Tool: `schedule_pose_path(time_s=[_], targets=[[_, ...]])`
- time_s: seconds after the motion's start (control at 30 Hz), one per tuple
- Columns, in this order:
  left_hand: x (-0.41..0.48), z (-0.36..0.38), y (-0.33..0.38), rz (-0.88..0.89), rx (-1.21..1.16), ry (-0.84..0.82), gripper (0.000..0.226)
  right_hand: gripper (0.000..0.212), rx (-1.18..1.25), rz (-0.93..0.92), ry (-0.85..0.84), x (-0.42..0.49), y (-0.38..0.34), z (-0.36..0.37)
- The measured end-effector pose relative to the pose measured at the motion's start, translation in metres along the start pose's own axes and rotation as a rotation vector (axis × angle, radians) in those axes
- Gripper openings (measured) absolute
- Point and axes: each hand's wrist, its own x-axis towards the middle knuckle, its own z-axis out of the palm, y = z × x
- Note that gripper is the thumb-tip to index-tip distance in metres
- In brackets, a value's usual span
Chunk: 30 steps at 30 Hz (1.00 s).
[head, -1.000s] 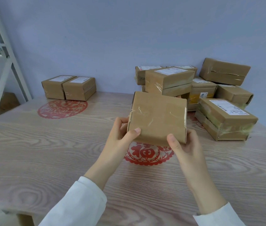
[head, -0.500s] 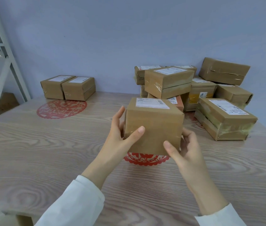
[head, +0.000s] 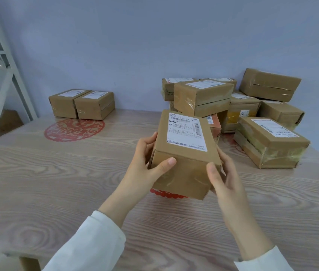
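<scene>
Wood-grain tabletop (head: 37,182), pale and a bit washed out, fills everything closest to you, with your two white sleeves (head: 88,241) coming in from the bottom edge.

Your left hand (head: 145,163) is clamped on the small brown cardboard parcel with the white shipping label (head: 184,173): thumb flat across the near face, fingers wrapped round the left side. Your right hand (head: 223,177) grips the opposite corner, thumb on the near right edge, with the rest of the fingers tucked behind where I can't see them. So it's a proper two-handed hold, and the parcel sits just above the table, right over the round red paper-cut decal (head: 166,194) in the middle. It's tipped label-up and towards you, which I'd guess is so you can read the address and barcode.

Further out on your right is a bigger brown box wrapped in yellowish clear tape (head: 270,151), and behind it the loose heap of brown cardboard parcels (head: 203,96), stacked any old way, some leaning. That looks like the unsorted lot.

Over on the far left, a neat pair of brown boxes (head: 82,104) sits side by side, labels up, just behind a second red decal (head: 74,129). My guess is that's the sorted spot, so yours probably goes there.

Behind it all is the plain lavender-blue wall (head: 154,36), plus a white metal shelf frame (head: 4,65) at the far left edge.
</scene>
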Motion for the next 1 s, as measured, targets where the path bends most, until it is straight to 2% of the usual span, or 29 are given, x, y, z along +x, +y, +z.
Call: schedule_pose_path(time_s=[0.2, 0.37, 0.43, 0.53, 0.57, 0.63, 0.7, 0.77, 0.9, 0.93, 1.0], targets=[[0.006, -0.007, 0.001, 0.059, 0.108, -0.028, 0.065, 0.028, -0.026, 0.017, -0.022, -0.003, 0.003, 0.003], [0.006, -0.007, 0.005, 0.081, 0.03, 0.019, 0.079, 0.043, 0.236, 0.147, 0.059, 0.0, -0.001, 0.006], [0.004, -0.005, -0.001, 0.061, -0.033, 0.027, 0.095, 0.048, 0.372, 0.219, 0.069, 0.001, -0.002, 0.007], [-0.004, 0.004, -0.013, 0.016, 0.008, -0.069, 0.122, 0.049, 0.511, 0.29, 0.061, 0.0, -0.001, 0.01], [-0.006, 0.008, -0.016, 0.008, 0.04, -0.086, 0.122, 0.051, 0.51, 0.298, 0.056, -0.001, -0.001, 0.011], [-0.008, 0.011, -0.018, -0.004, 0.043, -0.05, 0.104, 0.056, 0.425, 0.292, 0.04, -0.002, 0.002, 0.012], [-0.006, 0.01, -0.018, -0.006, 0.019, -0.013, 0.086, 0.057, 0.223, 0.243, 0.048, -0.004, 0.003, 0.011], [-0.004, 0.007, -0.016, 0.004, 0.029, -0.005, 0.085, 0.054, 0.031, 0.163, 0.063, -0.004, 0.002, 0.009], [-0.003, 0.008, -0.01, -0.001, 0.065, -0.004, 0.088, 0.042, 0.088, 0.122, 0.018, -0.002, 0.0, 0.008], [-0.004, 0.009, -0.01, -0.003, 0.078, -0.01, 0.09, 0.044, 0.091, 0.109, 0.007, -0.002, -0.001, 0.007], [-0.004, 0.01, -0.008, -0.013, 0.078, -0.03, 0.094, 0.067, 0.06, 0.07, -0.031, -0.002, -0.002, 0.008]])
